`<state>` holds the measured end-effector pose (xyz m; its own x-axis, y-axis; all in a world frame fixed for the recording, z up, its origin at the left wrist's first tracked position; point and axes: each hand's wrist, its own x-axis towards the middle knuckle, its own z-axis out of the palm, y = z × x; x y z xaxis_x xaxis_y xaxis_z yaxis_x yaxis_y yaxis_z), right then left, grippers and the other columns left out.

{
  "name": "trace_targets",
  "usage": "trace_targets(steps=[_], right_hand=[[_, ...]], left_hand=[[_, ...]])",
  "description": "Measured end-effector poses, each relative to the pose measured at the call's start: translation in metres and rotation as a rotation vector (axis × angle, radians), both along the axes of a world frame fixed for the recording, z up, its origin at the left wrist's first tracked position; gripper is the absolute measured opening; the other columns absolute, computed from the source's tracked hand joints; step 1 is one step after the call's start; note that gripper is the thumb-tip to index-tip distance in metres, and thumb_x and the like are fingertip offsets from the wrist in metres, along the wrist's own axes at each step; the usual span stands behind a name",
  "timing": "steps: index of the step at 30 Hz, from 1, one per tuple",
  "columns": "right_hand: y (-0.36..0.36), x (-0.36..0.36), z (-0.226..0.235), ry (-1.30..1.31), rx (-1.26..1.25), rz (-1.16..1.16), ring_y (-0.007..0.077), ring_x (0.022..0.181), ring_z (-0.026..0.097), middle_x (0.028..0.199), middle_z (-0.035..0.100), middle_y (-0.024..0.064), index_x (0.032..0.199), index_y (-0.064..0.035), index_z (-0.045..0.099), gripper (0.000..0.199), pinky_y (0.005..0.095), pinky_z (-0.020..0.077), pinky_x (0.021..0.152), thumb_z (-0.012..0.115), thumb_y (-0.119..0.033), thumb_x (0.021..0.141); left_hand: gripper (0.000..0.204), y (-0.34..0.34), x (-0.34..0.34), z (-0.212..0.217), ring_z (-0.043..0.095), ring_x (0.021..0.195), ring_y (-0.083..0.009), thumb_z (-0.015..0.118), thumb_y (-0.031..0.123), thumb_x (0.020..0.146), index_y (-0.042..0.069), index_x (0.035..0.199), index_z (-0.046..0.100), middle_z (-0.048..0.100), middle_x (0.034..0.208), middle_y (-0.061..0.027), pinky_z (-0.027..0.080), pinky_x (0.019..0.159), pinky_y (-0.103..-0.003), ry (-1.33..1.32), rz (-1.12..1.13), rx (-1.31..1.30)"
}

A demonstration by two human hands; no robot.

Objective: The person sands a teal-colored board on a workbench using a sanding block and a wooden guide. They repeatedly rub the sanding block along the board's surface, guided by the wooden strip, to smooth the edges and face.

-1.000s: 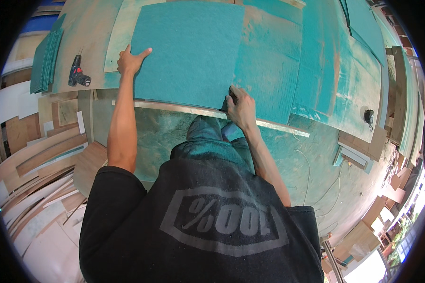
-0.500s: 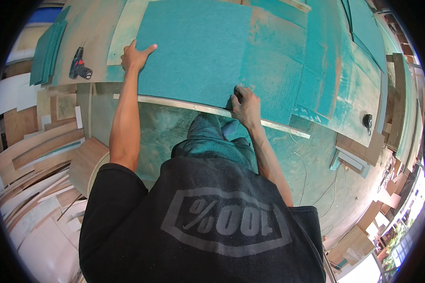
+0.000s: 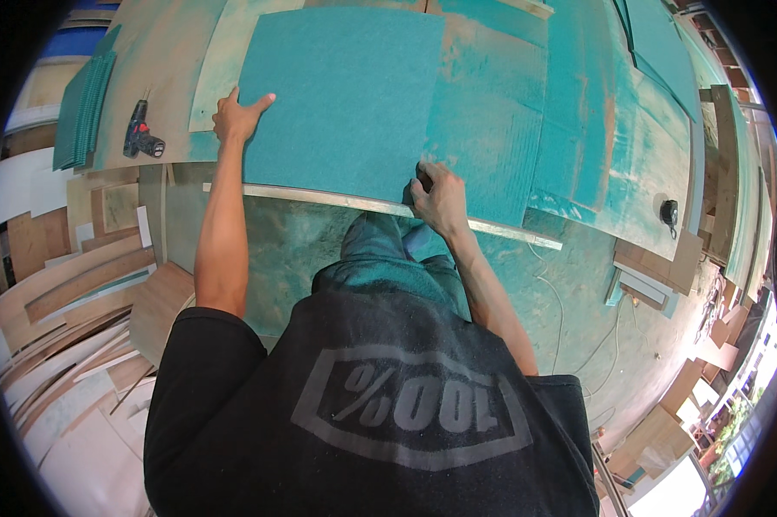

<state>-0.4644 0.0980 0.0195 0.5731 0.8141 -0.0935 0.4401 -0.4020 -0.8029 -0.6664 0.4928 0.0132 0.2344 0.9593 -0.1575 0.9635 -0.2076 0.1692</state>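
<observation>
A flat teal board (image 3: 337, 95) lies on the teal-dusted worktable, its near edge at a pale wooden strip (image 3: 319, 197). My left hand (image 3: 237, 118) rests at the board's left edge, open, with the thumb spread out over the top face and the fingers along the side. At the near right corner, my right hand (image 3: 441, 196) is closed, its fingers curled around a small dark thing that I cannot make out. That hand touches the corner and the strip.
A black cordless drill (image 3: 143, 133) lies at the left, beside a stack of teal panels (image 3: 84, 112). A black tape measure (image 3: 669, 213) sits near the table's right edge. Wood offcuts (image 3: 87, 284) fill the left floor. A cable (image 3: 561, 319) trails on the floor at right.
The teal board has slid a little to the left across the table, and both my hands have moved left with it. Their hold looks much the same.
</observation>
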Motion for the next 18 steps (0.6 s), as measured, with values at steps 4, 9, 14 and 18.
trace_targets(steps=[4,9,14,18], right_hand=[[0.0,-0.001,0.0,-0.017,-0.027,0.009,0.0417,0.088,0.066,0.088,0.065,0.0212,0.094,0.0021,0.063,0.017,0.0508,0.0535,0.077,0.07,-0.011,0.085],[-0.003,-0.005,0.0,-0.109,-0.086,-0.012,0.0408,0.092,0.067,0.095,0.066,0.0205,0.107,0.0012,0.067,0.026,0.0505,0.055,0.079,0.07,-0.016,0.089],[-0.025,-0.004,0.042,-0.2,-0.152,0.138,0.0333,0.104,0.066,0.108,0.067,0.0131,0.126,-0.0046,0.066,0.041,0.0478,0.0511,0.092,0.072,-0.028,0.093],[-0.074,-0.011,0.037,-0.402,-0.161,0.225,0.0247,0.11,0.063,0.115,0.067,0.004,0.125,-0.011,0.068,0.038,0.0478,0.0415,0.103,0.074,-0.026,0.091]], left_hand=[[0.119,0.004,-0.009,-0.006,0.053,0.138,-0.0434,0.082,0.079,0.069,0.011,0.16,0.046,0.052,0.152,-0.0197,0.045,0.114,-0.06,-0.035,-0.03,-0.003],[0.113,-0.058,0.06,0.028,0.039,0.148,-0.0494,0.076,0.083,0.073,0.02,0.162,0.044,0.039,0.163,-0.0248,0.031,0.116,-0.074,0.219,-0.174,0.043],[0.081,-0.132,0.115,0.021,0.024,0.16,-0.0384,0.063,0.065,0.095,0.032,0.165,0.037,0.029,0.174,-0.0005,0.025,0.118,-0.079,0.093,-0.988,-0.007],[0.088,-0.143,0.13,0.016,0.018,0.162,-0.0315,0.068,0.06,0.093,0.03,0.167,0.031,0.021,0.176,0.0071,0.024,0.12,-0.08,0.055,-0.914,-0.118]])
